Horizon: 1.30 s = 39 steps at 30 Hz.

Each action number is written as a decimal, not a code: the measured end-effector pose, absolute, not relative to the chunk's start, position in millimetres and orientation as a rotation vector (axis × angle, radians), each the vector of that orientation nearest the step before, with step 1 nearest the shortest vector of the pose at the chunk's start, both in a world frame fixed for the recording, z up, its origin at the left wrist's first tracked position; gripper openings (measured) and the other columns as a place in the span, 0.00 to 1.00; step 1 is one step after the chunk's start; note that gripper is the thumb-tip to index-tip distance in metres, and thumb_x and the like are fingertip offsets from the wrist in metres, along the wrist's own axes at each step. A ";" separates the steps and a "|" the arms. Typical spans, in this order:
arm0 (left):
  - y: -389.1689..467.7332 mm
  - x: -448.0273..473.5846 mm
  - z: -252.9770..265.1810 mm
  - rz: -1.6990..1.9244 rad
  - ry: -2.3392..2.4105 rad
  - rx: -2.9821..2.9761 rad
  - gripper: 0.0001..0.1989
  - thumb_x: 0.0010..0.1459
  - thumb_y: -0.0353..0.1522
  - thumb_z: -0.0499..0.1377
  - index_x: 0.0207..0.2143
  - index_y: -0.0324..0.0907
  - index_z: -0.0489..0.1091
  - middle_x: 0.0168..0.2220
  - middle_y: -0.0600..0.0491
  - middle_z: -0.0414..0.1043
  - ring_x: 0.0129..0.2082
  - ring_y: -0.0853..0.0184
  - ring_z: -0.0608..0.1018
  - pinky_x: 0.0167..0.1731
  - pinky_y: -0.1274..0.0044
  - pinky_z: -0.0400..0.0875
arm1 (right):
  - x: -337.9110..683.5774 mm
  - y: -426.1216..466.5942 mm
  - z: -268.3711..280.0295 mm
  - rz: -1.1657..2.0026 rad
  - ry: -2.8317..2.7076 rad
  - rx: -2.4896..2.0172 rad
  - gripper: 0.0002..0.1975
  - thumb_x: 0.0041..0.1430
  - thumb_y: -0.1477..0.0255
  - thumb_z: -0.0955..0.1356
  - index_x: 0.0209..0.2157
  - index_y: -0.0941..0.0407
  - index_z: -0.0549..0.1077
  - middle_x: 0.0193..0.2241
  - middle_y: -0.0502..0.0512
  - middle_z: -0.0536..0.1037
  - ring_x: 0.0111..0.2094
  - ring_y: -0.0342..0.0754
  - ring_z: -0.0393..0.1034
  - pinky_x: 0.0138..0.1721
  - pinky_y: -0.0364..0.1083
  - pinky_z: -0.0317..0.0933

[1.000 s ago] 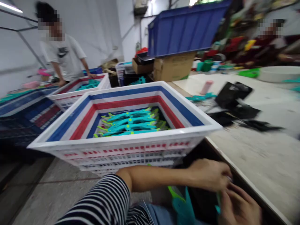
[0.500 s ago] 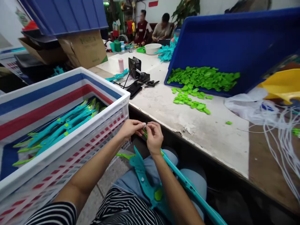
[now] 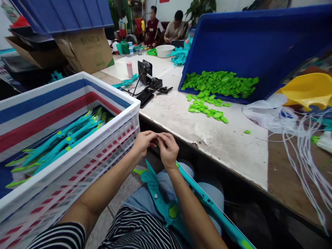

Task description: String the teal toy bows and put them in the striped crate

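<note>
Beside the striped crate (image 3: 77, 145) of finished teal toys, the teal toy (image 3: 166, 204) stays across the lap while the left hand (image 3: 144, 142) and right hand (image 3: 168, 149), barely shifted, keep pinching something tiny at its tip, fiddling ongoing.

Worn white table (image 3: 220, 138) with tilted blue bin (image 3: 249, 45), loose green pieces (image 3: 207, 110), black fan (image 3: 145, 71)

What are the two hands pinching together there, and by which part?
Left hand and right hand pinch something tiny between fingertips, over the teal toy bow; what it is cannot be told.
</note>
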<state>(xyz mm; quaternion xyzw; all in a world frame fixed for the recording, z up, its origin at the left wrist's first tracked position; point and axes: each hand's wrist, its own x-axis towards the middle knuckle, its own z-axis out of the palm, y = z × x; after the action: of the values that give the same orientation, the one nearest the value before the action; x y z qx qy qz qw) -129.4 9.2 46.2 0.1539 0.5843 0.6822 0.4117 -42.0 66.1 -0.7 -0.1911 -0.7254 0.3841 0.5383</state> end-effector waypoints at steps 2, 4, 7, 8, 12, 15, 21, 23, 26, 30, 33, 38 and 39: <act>8.1 -132.6 48.4 1.666 1.425 0.447 0.07 0.40 0.32 0.63 0.21 0.36 0.71 0.20 0.54 0.70 0.21 0.72 0.73 0.18 0.83 0.66 | -39.3 71.3 1.7 0.865 -1.746 -0.416 0.06 0.60 0.72 0.65 0.35 0.53 0.76 0.33 0.53 0.75 0.36 0.45 0.71 0.38 0.46 0.67; 6.4 -136.5 50.7 1.602 1.430 0.522 0.07 0.39 0.31 0.63 0.23 0.35 0.73 0.21 0.53 0.72 0.22 0.72 0.73 0.19 0.82 0.66 | -36.6 75.6 4.0 0.851 -1.764 -0.392 0.05 0.60 0.72 0.65 0.34 0.53 0.75 0.32 0.52 0.75 0.34 0.45 0.71 0.37 0.45 0.66; 4.5 -141.2 52.4 1.501 1.525 0.674 0.08 0.39 0.29 0.62 0.26 0.35 0.75 0.18 0.56 0.70 0.17 0.75 0.67 0.17 0.83 0.61 | -32.9 78.4 6.1 0.852 -1.826 -0.368 0.04 0.60 0.73 0.65 0.33 0.54 0.72 0.31 0.52 0.75 0.34 0.44 0.70 0.35 0.44 0.65; 4.3 -142.2 52.4 1.470 1.559 0.733 0.08 0.40 0.29 0.61 0.27 0.35 0.76 0.17 0.57 0.69 0.16 0.76 0.65 0.17 0.83 0.59 | -31.9 78.5 6.0 0.853 -1.841 -0.374 0.04 0.60 0.74 0.65 0.32 0.54 0.72 0.31 0.52 0.74 0.34 0.44 0.70 0.35 0.44 0.65; 4.9 -143.6 50.9 1.407 1.756 0.973 0.06 0.43 0.31 0.62 0.24 0.36 0.74 0.19 0.57 0.69 0.20 0.75 0.66 0.22 0.82 0.60 | -29.0 76.8 0.6 0.904 -1.844 -0.468 0.05 0.60 0.74 0.63 0.31 0.55 0.69 0.30 0.52 0.73 0.32 0.45 0.69 0.35 0.44 0.65; 4.8 -144.8 51.1 1.300 1.913 1.127 0.05 0.45 0.31 0.62 0.22 0.37 0.74 0.20 0.56 0.71 0.24 0.72 0.70 0.26 0.80 0.62 | -27.1 73.5 -5.2 0.979 -1.836 -0.520 0.05 0.61 0.73 0.62 0.31 0.55 0.69 0.30 0.52 0.72 0.32 0.45 0.69 0.35 0.45 0.65; -1.7 -148.2 53.2 1.153 1.785 1.229 0.06 0.48 0.29 0.60 0.25 0.39 0.78 0.24 0.55 0.74 0.27 0.70 0.73 0.31 0.79 0.65 | -26.3 67.3 -11.4 0.799 -1.909 -0.477 0.08 0.63 0.72 0.60 0.30 0.55 0.65 0.28 0.52 0.70 0.32 0.45 0.66 0.35 0.45 0.63; -5.4 -146.9 49.2 1.189 1.811 1.256 0.06 0.49 0.29 0.60 0.25 0.39 0.78 0.23 0.55 0.72 0.26 0.71 0.72 0.30 0.80 0.65 | -27.4 67.7 -14.4 0.694 -1.911 -0.503 0.08 0.63 0.73 0.59 0.29 0.55 0.64 0.28 0.52 0.68 0.31 0.45 0.65 0.35 0.45 0.62; -10.9 -142.9 38.4 1.251 1.929 1.344 0.06 0.49 0.29 0.60 0.24 0.40 0.78 0.22 0.56 0.69 0.25 0.72 0.70 0.28 0.79 0.63 | -28.7 67.3 -19.6 0.607 -1.884 -0.586 0.08 0.63 0.73 0.59 0.29 0.54 0.62 0.27 0.52 0.66 0.31 0.46 0.64 0.34 0.46 0.61; -23.2 -141.3 22.3 1.378 1.931 1.392 0.06 0.50 0.31 0.60 0.27 0.40 0.78 0.26 0.54 0.70 0.28 0.71 0.71 0.30 0.79 0.65 | -26.8 58.0 -21.7 0.612 -1.898 -0.542 0.08 0.64 0.72 0.59 0.30 0.54 0.64 0.28 0.53 0.68 0.32 0.46 0.64 0.35 0.47 0.62; -53.5 -142.6 5.9 1.542 1.817 1.242 0.10 0.51 0.34 0.60 0.36 0.42 0.77 0.40 0.50 0.74 0.40 0.67 0.74 0.35 0.78 0.68 | -19.9 44.4 -22.7 0.608 -1.919 -0.429 0.06 0.64 0.74 0.60 0.35 0.55 0.67 0.34 0.57 0.71 0.39 0.49 0.67 0.42 0.51 0.63; -159.6 -121.1 -41.8 1.392 2.328 0.618 0.12 0.50 0.40 0.60 0.28 0.39 0.75 0.30 0.51 0.75 0.33 0.66 0.74 0.37 0.74 0.70 | -7.8 15.4 -43.6 0.512 -2.182 0.105 0.10 0.61 0.79 0.60 0.41 0.56 0.70 0.40 0.59 0.74 0.47 0.51 0.66 0.47 0.52 0.64; -181.8 -112.5 -52.3 1.252 2.384 0.528 0.13 0.48 0.41 0.61 0.26 0.39 0.74 0.27 0.52 0.74 0.31 0.66 0.74 0.36 0.73 0.70 | -8.6 9.0 -50.5 0.498 -2.274 0.205 0.11 0.61 0.79 0.60 0.41 0.56 0.71 0.39 0.59 0.74 0.46 0.50 0.67 0.47 0.51 0.64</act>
<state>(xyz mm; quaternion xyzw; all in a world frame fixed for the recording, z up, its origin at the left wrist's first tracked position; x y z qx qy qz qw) -112.5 -181.8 -52.3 0.1885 0.8517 0.4472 0.1975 -8.6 9.0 -50.5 0.0808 -0.8953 0.1963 0.3917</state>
